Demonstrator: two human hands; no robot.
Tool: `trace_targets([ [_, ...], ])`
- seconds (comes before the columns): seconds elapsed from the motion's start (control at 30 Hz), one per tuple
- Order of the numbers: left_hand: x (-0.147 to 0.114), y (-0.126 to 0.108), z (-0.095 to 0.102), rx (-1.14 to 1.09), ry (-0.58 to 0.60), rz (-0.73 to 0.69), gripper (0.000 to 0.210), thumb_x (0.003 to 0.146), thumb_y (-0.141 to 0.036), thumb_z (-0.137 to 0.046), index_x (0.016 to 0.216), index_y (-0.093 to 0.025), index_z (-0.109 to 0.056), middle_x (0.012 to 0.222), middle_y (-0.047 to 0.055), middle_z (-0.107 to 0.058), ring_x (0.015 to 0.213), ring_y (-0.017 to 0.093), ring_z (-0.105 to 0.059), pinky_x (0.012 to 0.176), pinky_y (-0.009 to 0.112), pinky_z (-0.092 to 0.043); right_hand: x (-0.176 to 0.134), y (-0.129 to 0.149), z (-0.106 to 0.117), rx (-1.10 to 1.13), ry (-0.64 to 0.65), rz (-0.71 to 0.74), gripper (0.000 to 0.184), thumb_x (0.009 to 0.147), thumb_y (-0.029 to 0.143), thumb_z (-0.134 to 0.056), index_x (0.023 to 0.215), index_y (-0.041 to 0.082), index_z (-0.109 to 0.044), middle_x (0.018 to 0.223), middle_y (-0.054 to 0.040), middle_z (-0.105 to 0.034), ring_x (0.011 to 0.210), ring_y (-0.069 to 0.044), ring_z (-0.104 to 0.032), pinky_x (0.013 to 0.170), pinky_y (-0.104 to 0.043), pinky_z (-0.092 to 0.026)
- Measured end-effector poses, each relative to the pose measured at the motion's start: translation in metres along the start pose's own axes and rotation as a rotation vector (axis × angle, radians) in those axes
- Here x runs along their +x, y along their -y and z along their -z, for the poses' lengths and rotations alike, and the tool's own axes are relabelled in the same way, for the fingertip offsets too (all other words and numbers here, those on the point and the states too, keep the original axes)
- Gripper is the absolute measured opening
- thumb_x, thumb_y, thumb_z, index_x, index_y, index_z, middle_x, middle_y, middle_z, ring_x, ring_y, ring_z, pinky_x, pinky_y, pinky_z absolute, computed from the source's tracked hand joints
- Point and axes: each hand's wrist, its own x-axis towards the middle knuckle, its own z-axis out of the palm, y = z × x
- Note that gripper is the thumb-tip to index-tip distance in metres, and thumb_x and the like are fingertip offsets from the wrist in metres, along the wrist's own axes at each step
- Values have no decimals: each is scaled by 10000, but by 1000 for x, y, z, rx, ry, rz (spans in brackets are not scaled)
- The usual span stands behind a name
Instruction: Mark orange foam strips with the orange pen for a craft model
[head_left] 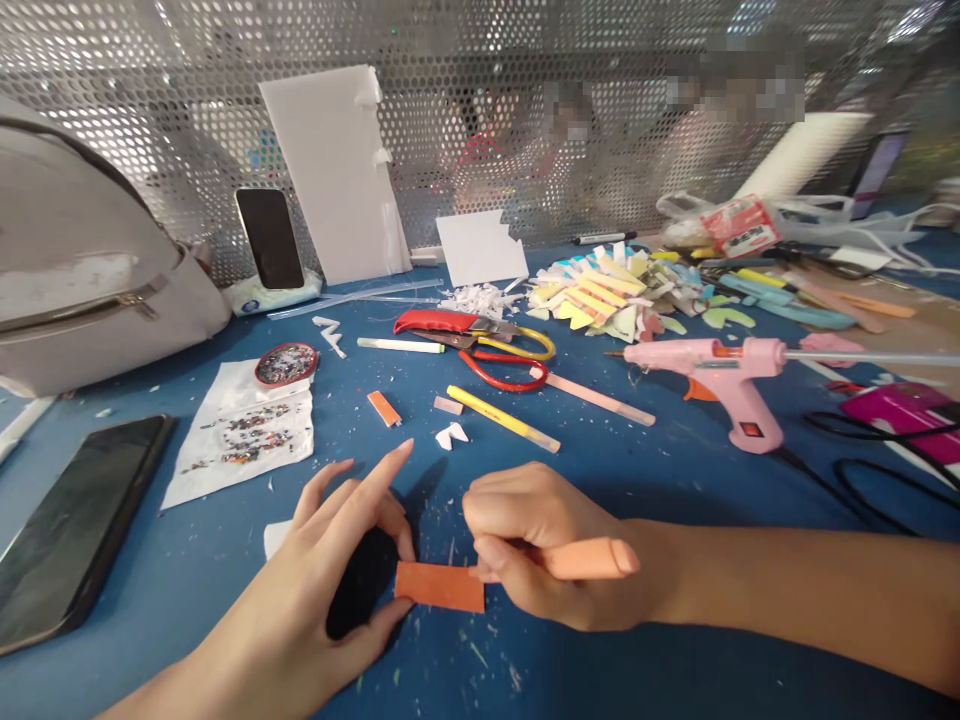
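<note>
A small orange rectangular piece (440, 587) lies flat on the blue table. At its left end, my left hand (341, 560) pinches it between thumb and a fingertip, the index finger stretched out above. My right hand (547, 540) is closed around an orange marker (589, 559), whose tip end meets the right end of the piece. A dark round thing (364, 585) shows beneath my left palm; I cannot tell what it is. Beyond my hands lie a smaller orange piece (384, 408), a pale pink bit (448, 405) and a white paper scrap (452, 435).
Past my hands lie a yellow marker (502, 418), a pink marker (592, 395) and red-handled scissors (510, 370). To the right is a pink glue gun (712, 375) with its cord. Phones (82, 520) and a grey bag (97, 260) stand left; paper scraps (607, 290) pile up behind.
</note>
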Motion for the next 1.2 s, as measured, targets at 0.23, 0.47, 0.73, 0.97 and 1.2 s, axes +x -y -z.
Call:
trace_targets([
  [0.23,-1,3,0,15,-4,7,824,931,-105,-486,1616,-338,-92,1021,-44,-634,1054,141,-610,1270,531,-92,1,1,2,65,39,-55,297,920,206,-391,680,243,-221,548,50,-382,502,-110,-349,507,-267,-296],
  [0.47,-1,4,0,58,8,5,855,898,-103,-496,1609,-331,-81,1016,-48,-650,1048,147,-628,1277,577,-39,1,3,5,85,47,-75,315,937,190,-388,682,240,-211,550,63,-327,496,-103,-343,502,-266,-271],
  [0.73,0,0,1,16,7,4,841,906,-68,-462,1612,-328,-85,1016,-55,-616,1060,127,-604,1280,498,-4,2,4,5,60,17,-94,333,960,201,-382,684,242,-200,556,63,-308,493,-105,-328,496,-273,-256],
  [0.97,1,-1,1,-13,-6,-12,796,944,-83,-462,1614,-330,-110,1006,-73,-605,1043,105,-590,1264,401,-17,1,4,5,89,12,-123,347,970,221,-380,675,242,-199,547,67,-300,484,-100,-331,488,-265,-264],
  [1.2,2,9,1,-3,24,-42,842,924,-120,-520,1618,-341,-96,1015,-85,-621,1049,106,-596,1259,352,33,0,3,6,118,10,-152,361,986,235,-390,665,234,-224,551,62,-330,495,-94,-314,480,-256,-252],
])
